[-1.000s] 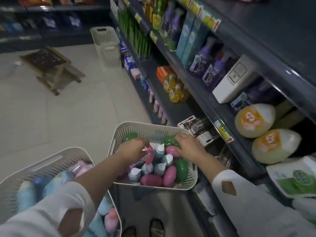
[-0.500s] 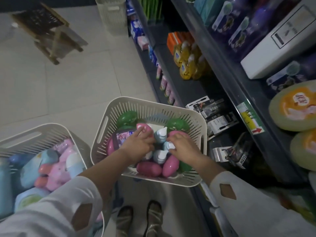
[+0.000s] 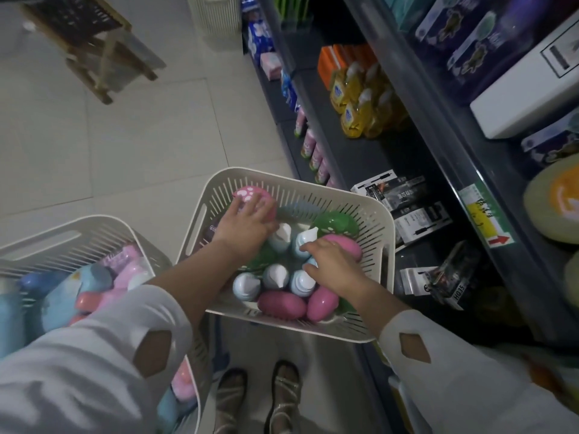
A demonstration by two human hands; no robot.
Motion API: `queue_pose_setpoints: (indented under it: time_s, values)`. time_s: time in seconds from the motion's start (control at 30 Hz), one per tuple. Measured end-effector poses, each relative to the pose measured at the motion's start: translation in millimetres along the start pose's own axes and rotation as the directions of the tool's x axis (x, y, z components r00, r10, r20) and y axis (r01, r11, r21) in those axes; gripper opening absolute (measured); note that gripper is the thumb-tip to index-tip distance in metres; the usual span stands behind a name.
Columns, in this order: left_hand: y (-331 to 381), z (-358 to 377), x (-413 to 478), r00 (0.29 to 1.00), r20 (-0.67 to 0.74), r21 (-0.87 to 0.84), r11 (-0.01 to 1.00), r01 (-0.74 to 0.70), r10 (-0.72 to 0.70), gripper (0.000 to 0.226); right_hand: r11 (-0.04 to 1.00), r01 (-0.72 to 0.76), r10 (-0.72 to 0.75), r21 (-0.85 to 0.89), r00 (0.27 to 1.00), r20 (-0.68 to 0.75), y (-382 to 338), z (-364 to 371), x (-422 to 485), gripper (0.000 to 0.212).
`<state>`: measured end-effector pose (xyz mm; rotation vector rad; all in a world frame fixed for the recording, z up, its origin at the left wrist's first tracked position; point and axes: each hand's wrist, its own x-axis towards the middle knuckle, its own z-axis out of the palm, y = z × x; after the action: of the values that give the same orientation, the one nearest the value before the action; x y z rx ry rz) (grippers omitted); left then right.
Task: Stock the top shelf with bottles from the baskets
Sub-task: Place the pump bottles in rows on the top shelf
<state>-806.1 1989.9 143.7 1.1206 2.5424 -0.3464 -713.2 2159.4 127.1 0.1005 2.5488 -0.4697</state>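
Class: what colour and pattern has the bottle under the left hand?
The bottle is pink with white spots; head view shows it best.

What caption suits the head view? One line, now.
Left hand on a pink bottle, right hand among pale-blue bottles, in a white basket beside store shelves.

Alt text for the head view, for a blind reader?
Two hands reach into a white basket full of bottles beside shop shelves: the left hand lies over a pink bottle, the right hand touches a pale blue bottle.
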Motion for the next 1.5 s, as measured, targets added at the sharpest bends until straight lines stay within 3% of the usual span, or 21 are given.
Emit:
queue_pose_setpoints:
  time_s: [0.1, 0.2, 0.33, 0.5, 0.6, 0.77, 1.0, 1.13, 1.27, 1.5]
  values:
    - [4.5, 14.5, -10.1, 0.979, 0.029, -0.009, 0.98, -0.2, 0.201, 0.048, 0.999, -0.022, 0.022, -0.025, 1.0, 0.014, -2.9, 3.9, -1.3, 0.042]
    - [16.2, 29.2, -15.5, 0.964, 0.03, -0.077, 0.962, -0.261, 0.264, 0.045, 0.996, -0.027, 0.029, -0.081, 0.999, 0.022, -1.5, 7.5, -4.8, 0.043]
    - [30.1, 36.0, -11.4, 0.959, 0.059, -0.137, 0.954, -0.266, 0.276, 0.051, 0.981, 0.044, -0.037, -0.191, 0.998, 0.045, 2.4, 11.0, -12.1, 0.046]
    - [42.9, 47.2, -8.8, 0.972, 0.058, -0.123, 0.968, -0.219, 0.228, 0.043, 0.905, 0.099, -0.094, -0.414, 0.995, 0.031, 1.2, 18.5, -14.7, 0.047]
    - [44.7, 47.9, -6.9, 0.984, 0.022, -0.162, 0.972, -0.173, 0.179, 0.037, 0.888, 0.093, -0.106, -0.45, 0.994, -0.003, -2.4, 21.7, -7.8, 0.041]
    - [43.0, 38.7, -15.1, 0.991, 0.062, -0.171, 0.979, -0.107, 0.119, 0.026, 0.925, 0.094, -0.129, -0.369, 0.989, -0.071, -0.1, 19.7, -9.6, 0.034]
    - [35.7, -18.7, -36.1, 0.995, 0.102, -0.292, 0.956, 0.034, -0.004, 0.036, 0.992, 0.062, -0.072, -0.109, 0.993, -0.091, -0.5, -22.4, -35.7, 0.034]
    - [23.6, -64.1, -48.9, 0.997, 0.057, -0.409, 0.91, 0.066, -0.047, 0.04, 0.999, 0.011, -0.006, 0.046, 0.992, -0.123, -10.7, -64.5, -63.0, 0.032]
    - [14.8, -114.4, -62.4, 0.999, -0.022, -0.505, 0.863, 0.023, -0.039, 0.039, 0.989, -0.019, 0.051, 0.149, 0.975, -0.215, -23.6, -105.8, -89.7, 0.032]
    - [18.7, -196.9, -104.5, 0.984, -0.174, -0.514, 0.849, -0.119, 0.032, 0.035, 0.973, -0.104, 0.183, 0.205, 0.891, -0.415, -53.4, -166.0, -163.4, 0.028]
